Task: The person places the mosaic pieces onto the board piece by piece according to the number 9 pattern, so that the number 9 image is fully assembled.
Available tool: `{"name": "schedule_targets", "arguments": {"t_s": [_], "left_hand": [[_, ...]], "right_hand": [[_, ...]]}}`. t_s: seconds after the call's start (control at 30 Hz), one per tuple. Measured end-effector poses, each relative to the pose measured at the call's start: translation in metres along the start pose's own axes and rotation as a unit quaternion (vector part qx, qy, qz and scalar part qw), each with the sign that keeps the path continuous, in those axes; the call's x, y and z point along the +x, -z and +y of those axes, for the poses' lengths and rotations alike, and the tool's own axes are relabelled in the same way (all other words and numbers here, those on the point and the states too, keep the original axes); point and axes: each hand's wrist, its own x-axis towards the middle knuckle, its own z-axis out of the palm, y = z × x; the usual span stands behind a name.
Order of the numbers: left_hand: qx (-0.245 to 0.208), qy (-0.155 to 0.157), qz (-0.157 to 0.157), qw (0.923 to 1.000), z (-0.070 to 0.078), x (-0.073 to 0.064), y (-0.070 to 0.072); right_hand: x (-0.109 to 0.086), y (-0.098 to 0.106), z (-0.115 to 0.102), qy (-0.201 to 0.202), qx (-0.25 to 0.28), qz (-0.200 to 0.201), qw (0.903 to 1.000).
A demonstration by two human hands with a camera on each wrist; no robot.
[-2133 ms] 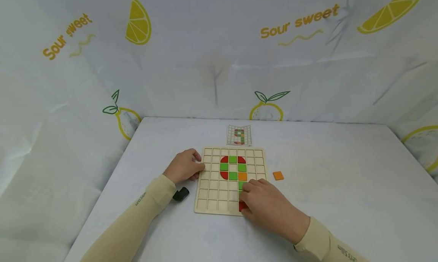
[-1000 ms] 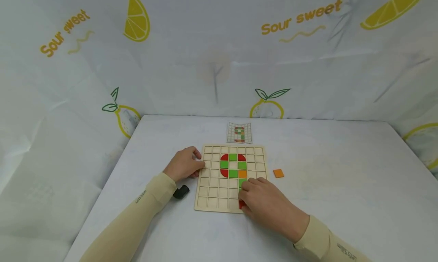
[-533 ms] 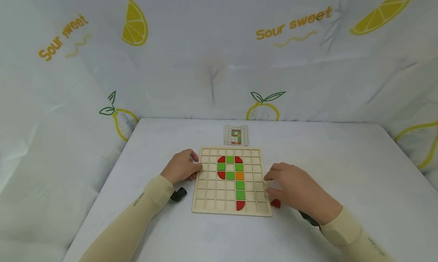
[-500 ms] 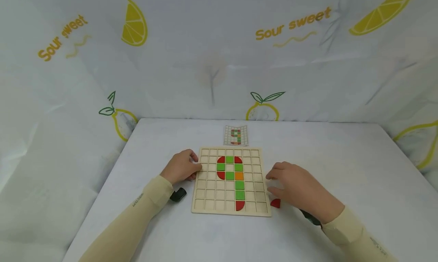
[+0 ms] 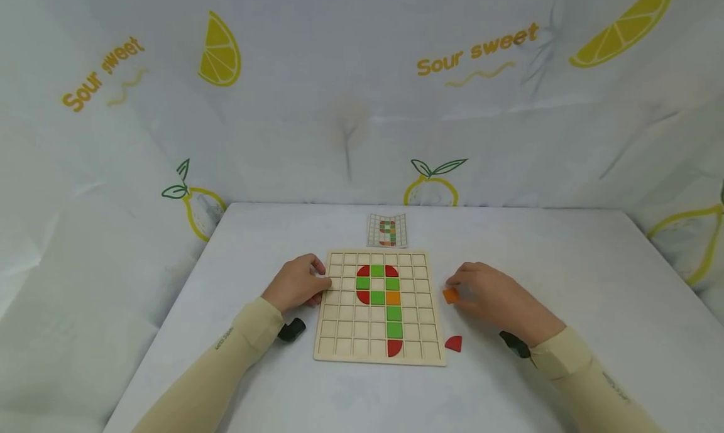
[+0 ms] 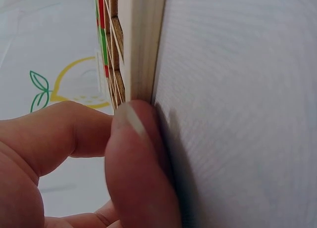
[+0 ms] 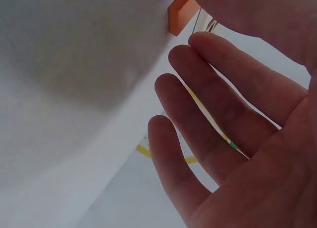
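A wooden grid board (image 5: 345, 330) lies on the table with red, green and orange tiles in several cells, laid out like a figure 9. My left hand (image 5: 294, 285) is at its left edge, and in the left wrist view the thumb (image 6: 141, 173) touches the board's side. To the right of the board, my right hand (image 5: 494, 298) is at a loose orange square tile (image 5: 450, 295). In the right wrist view the fingers (image 7: 203, 119) are nearly straight and apart from that tile. A loose red quarter-round tile (image 5: 454, 344) lies beside the board's lower right corner.
A small pattern card (image 5: 372, 232) with a coloured 9 lies behind the board. Dark devices are at the left wrist (image 5: 291, 330) and right wrist (image 5: 515, 344). White cloth with lemon prints (image 5: 339, 106) hangs behind the table.
My right hand has left the board's lower right and moved right to the orange tile. A red tile in the bottom row and the loose red tile now show. The left hand stays put.
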Motion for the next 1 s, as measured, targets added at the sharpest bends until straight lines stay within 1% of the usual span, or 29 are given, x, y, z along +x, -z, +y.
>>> {"name": "schedule_targets", "arguments": {"t_s": [0.13, 0.47, 0.8, 1.0], "left_hand": [[-0.003, -0.004, 0.002, 1.0, 0.0001, 0.0, -0.0018], [-0.01, -0.006, 0.004, 0.9999, 0.0006, -0.0012, -0.0006], [-0.015, -0.01, 0.005, 0.9998, -0.0011, -0.0001, -0.0027], [-0.013, -0.009, 0.006, 0.9999, -0.001, -0.0004, -0.0021]], "right_hand": [[0.0014, -0.0029, 0.003, -0.006, 0.002, -0.008, 0.9999], [0.0025, -0.0044, 0.0051, 0.004, -0.001, 0.004, 1.0], [0.003, -0.0046, 0.0015, -0.016, 0.001, -0.013, 0.9998], [0.004, -0.005, 0.0028, -0.015, -0.005, -0.007, 0.9998]]}}
